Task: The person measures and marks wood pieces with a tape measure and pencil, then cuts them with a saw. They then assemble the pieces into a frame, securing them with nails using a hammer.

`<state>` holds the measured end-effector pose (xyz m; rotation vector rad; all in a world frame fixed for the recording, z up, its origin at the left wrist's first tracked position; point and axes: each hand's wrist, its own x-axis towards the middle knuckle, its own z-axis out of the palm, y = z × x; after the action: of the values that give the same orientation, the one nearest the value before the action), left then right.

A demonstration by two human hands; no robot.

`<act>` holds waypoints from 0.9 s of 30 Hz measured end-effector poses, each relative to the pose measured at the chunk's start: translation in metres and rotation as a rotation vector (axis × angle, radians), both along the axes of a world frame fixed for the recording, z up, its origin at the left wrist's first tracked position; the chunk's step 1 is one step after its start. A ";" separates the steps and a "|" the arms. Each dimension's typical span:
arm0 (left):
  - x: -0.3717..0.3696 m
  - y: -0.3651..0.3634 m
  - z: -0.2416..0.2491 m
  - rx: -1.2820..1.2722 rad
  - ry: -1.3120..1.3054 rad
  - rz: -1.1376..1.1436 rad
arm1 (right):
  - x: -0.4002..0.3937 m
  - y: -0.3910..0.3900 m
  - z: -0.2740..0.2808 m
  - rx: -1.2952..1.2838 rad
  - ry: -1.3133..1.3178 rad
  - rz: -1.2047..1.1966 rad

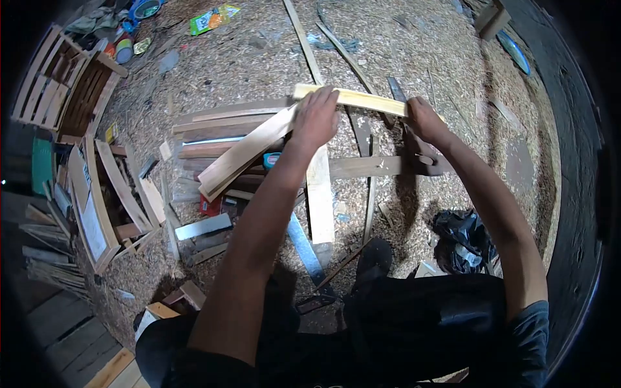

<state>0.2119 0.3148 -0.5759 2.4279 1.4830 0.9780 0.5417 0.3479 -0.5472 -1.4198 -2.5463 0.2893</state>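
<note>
My left hand (pixel 316 118) is closed around the left part of a pale wooden slat (pixel 369 100), which runs crosswise in front of me. The slat's right part is gripped by my right hand (pixel 427 121), fingers curled over the edge. Against my left hand lies the upper end of some light wooden boards (pixel 249 147), slanting down to the left over a pile of darker slats (pixel 204 152). Beneath my hands, another pale board (pixel 319 204) points toward me. A teal tape measure (pixel 272 159) shows beside my left forearm.
Wooden crates (pixel 97 200) stand at the left. A handsaw (pixel 301 244) lies near my feet, and a black plastic bag (pixel 462 239) sits at the right. Long thin strips (pixel 304 42) extend away over the shavings-covered ground (pixel 246 71). A dark wall (pixel 582 161) rises at the right.
</note>
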 end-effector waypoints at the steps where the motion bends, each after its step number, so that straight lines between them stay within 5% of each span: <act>1: 0.012 -0.001 0.001 -0.042 0.009 -0.013 | 0.017 -0.006 -0.008 -0.001 -0.002 -0.029; 10: 0.048 -0.014 -0.015 -0.143 0.058 -0.122 | 0.039 -0.034 -0.024 -0.192 -0.228 -0.240; 13: 0.025 -0.019 -0.013 -0.126 0.040 -0.080 | -0.007 -0.030 -0.012 0.101 -0.087 -0.144; 17: -0.036 -0.030 -0.017 0.071 -0.011 0.067 | -0.113 -0.011 0.004 0.027 0.051 0.115; 23: -0.141 -0.069 -0.003 -0.163 0.128 0.318 | -0.258 -0.009 -0.015 0.143 0.239 0.583; 27: -0.180 -0.092 -0.014 -0.329 0.210 0.373 | -0.295 -0.008 -0.024 0.085 -0.112 0.678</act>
<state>0.0321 0.2225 -0.5900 2.1129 2.0346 0.4819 0.2463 0.3399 -0.5708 -0.5123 -3.0135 0.1996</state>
